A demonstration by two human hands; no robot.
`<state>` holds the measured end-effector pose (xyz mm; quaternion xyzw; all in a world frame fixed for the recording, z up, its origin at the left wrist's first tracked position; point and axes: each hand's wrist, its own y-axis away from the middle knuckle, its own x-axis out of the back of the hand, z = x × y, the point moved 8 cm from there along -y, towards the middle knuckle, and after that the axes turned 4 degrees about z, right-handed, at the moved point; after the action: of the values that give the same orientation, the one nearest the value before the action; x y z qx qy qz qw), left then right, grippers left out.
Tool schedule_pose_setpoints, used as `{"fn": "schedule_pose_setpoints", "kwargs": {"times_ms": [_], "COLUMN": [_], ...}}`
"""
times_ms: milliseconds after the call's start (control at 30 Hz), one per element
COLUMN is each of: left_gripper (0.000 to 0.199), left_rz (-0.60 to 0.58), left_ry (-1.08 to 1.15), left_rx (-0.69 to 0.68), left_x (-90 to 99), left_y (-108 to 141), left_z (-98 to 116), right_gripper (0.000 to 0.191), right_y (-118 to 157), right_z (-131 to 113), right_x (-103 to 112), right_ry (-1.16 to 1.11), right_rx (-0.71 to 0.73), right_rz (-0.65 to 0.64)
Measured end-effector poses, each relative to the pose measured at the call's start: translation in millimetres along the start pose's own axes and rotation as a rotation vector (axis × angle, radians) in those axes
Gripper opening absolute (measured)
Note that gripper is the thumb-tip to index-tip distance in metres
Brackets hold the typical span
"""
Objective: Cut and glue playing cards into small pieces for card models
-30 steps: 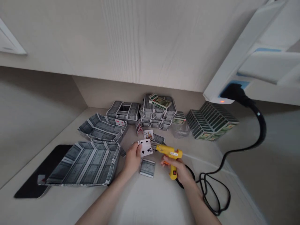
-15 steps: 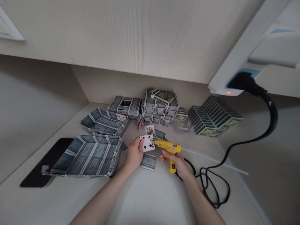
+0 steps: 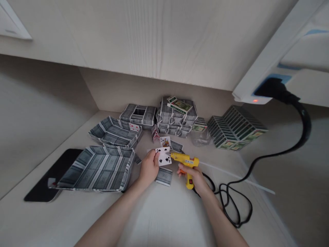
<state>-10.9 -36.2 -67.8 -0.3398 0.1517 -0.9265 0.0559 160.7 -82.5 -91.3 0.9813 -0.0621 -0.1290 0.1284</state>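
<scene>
A folded playing card with spades (image 3: 163,160) is pinched in my left hand (image 3: 149,167). My right hand (image 3: 193,174) is wrapped round a yellow glue gun (image 3: 185,159), whose tip is at the card's right side; whether they touch I cannot tell. Just below the held card lies a flat grey-backed card or stack (image 3: 164,176). Beyond it are a face-up queen card (image 3: 165,141), a grey-backed card (image 3: 177,146) and a small folded card piece (image 3: 155,134) standing on the surface.
Two open trays made of cards (image 3: 100,168) (image 3: 115,131) stand at left, one beside a black flat object (image 3: 51,178). Card-built boxes (image 3: 176,116) stand at the back, stacked card packs (image 3: 235,128) at right. A black cable (image 3: 259,157) runs from the power strip (image 3: 253,92) and coils at right.
The view has shifted slightly. My left hand still holds the card and my right hand the glue gun, with their positions nearly the same.
</scene>
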Motion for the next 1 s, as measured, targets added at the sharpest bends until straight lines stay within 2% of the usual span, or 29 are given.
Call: {"fn": "schedule_pose_setpoints", "kwargs": {"times_ms": [467,733,1000], "left_gripper": [0.019,0.019,0.02], "left_rz": [0.021,0.026,0.024], "left_ry": [-0.019,0.001,-0.008], "left_rx": [-0.013,-0.032,-0.06], "left_x": [5.1,4.2,3.3], "left_y": [1,1,3], "left_z": [3,4,6], "right_gripper": [0.025,0.027,0.028], "right_y": [-1,-4,1], "right_z": [0,9,6], "right_x": [7,16,10], "right_ry": [0.059,0.09,0.066], "right_rx": [-0.003,-0.027,-0.064], "right_rz": [0.065,0.123,0.109]}}
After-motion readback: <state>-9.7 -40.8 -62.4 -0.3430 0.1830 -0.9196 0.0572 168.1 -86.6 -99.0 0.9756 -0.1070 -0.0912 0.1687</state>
